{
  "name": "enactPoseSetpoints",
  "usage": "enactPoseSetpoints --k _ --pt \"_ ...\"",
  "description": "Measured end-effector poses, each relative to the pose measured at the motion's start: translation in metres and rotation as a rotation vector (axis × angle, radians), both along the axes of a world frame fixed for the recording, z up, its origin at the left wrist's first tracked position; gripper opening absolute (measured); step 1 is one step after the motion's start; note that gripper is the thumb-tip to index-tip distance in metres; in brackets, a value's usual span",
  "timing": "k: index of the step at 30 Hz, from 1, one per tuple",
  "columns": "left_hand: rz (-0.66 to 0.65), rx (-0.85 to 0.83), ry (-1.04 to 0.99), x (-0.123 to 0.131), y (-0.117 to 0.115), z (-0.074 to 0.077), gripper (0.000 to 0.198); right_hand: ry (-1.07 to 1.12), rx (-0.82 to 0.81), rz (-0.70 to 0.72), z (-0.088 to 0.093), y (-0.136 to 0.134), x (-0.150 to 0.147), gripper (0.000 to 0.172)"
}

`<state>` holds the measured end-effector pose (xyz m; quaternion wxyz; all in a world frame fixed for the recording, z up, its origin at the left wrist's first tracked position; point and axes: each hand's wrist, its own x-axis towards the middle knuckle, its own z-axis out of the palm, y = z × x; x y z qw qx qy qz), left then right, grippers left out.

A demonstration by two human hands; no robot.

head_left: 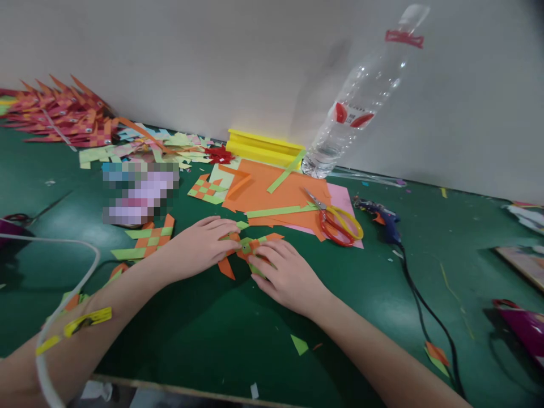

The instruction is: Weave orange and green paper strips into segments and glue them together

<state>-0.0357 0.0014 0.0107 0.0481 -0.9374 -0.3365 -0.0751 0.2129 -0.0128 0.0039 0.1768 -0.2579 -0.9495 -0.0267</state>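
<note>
Both hands meet over the green table at a woven orange and light-green paper piece (245,247) with a small eye-like dot. My left hand (203,245) has its fingers closed on the left part, where an orange strip sticks out downward. On the right part, the fingers of my right hand (285,273) are curled and pressed to the paper. The fingers hide much of the piece. Left of my left hand lies another woven orange-green piece (152,242). A third woven piece (207,189) rests beyond the hands.
Orange paper sheets (278,184) lie behind the hands with scissors (338,222) on them. A tilted plastic bottle (346,113) leans by the wall. A glue gun (385,221) trails its black cord rightward. Paper scraps, red woven pieces (72,119) and a white cable (91,272) are left.
</note>
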Motion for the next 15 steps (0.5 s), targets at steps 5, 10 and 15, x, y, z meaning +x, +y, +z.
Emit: enactPoseSetpoints --k 5,10,15 --pt "-0.015 -0.035 -0.030 -0.003 0.001 -0.002 0.028 0.244 0.048 -0.198 0.026 0.019 0.040 0.023" --pt "-0.015 -0.033 -0.005 -0.004 0.002 -0.001 0.031 0.251 0.334 -0.725 0.043 0.054 0.113 0.026" --pt "-0.042 0.008 0.016 -0.003 0.002 0.000 0.033 0.110 0.221 -1.313 0.026 0.077 0.180 0.050"
